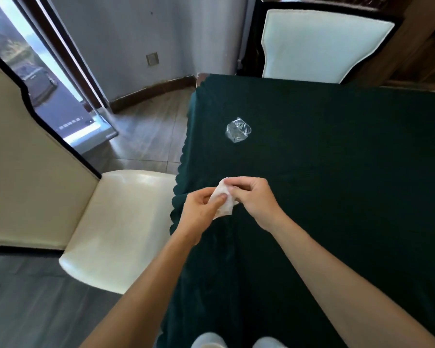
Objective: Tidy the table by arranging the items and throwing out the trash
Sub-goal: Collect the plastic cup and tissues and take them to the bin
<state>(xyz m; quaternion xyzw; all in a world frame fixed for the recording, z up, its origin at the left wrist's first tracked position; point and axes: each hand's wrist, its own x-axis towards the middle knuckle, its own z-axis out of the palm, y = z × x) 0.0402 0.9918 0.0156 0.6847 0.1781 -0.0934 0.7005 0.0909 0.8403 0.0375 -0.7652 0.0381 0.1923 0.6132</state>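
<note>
A white tissue [224, 205] is pinched between both of my hands just above the table's left edge. My left hand [201, 209] grips its lower part with thumb on top. My right hand [251, 197] holds its upper corner with the fingertips. Farther back on the dark green tablecloth [337, 172] lies a crumpled clear plastic wrapper [237, 129], apart from both hands.
A cream chair [116, 222] stands close against the table's left side. Another cream-backed chair [322, 43] sits at the far end. Wooden floor and a glass door lie to the left. My knees show at the bottom edge.
</note>
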